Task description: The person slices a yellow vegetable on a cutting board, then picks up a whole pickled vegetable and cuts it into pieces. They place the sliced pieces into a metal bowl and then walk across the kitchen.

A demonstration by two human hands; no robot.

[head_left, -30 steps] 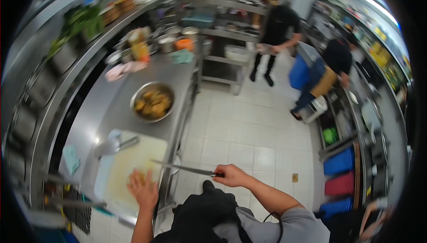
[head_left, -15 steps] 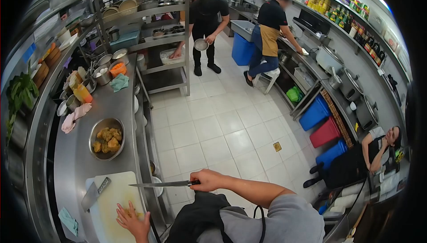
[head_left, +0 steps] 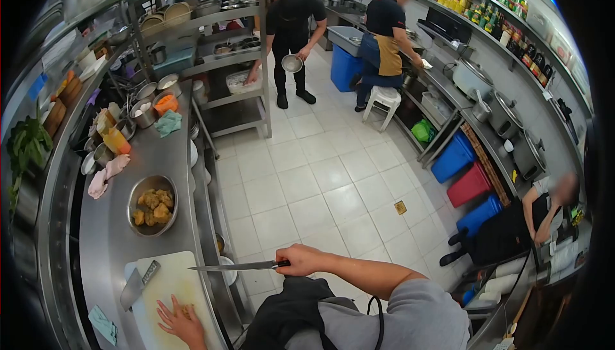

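Observation:
My right hand point(head_left: 300, 260) is closed round the black handle of a long knife point(head_left: 240, 266). The blade points left, its tip over the edge of the cutting board point(head_left: 168, 279). On that pale board my left hand point(head_left: 181, 325) lies flat with fingers spread, beside or partly over a small brown piece point(head_left: 188, 311) whose kind I cannot make out. A cleaver point(head_left: 139, 286) rests along the board's left side. Further up the counter stands a steel bowl point(head_left: 138, 186) holding several golden-brown fried pieces point(head_left: 154, 206).
The steel counter point(head_left: 106, 234) carries a pink cloth point(head_left: 109, 175), sauce bottles point(head_left: 115, 140), metal pots and green cloths. A shelf rack point(head_left: 238, 122) stands beyond. One person point(head_left: 295, 23) bends by it, another point(head_left: 384, 36) works at the far-right counter, and a third point(head_left: 512, 228) sits at right.
The view has shifted slightly. My left hand stays on the board and the knife is held at nearly the same spot. The person at right has moved a hand toward the face.

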